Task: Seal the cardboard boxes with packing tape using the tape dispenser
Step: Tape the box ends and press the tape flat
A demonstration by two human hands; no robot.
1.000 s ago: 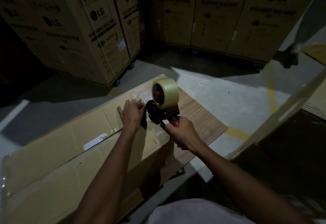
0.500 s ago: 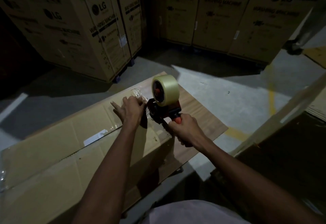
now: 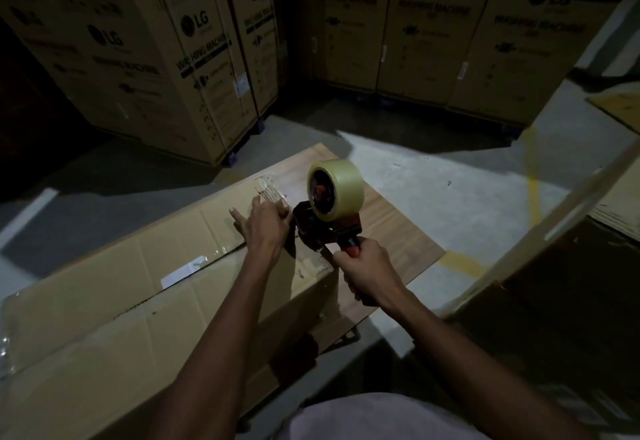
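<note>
Since a moment ago my left hand (image 3: pixel 265 228) has spread its fingers flat on the cardboard box (image 3: pixel 104 301), pressing beside the tape dispenser (image 3: pixel 327 224). My right hand (image 3: pixel 369 269) grips its red handle, just right of the left. Its tape roll (image 3: pixel 337 188) looks pale yellow, perhaps clear. Beyond my hands, on the grey floor (image 3: pixel 450 204), stand stacked cartons (image 3: pixel 194 55) printed "LG" and "WASHING MACHINE".
</note>
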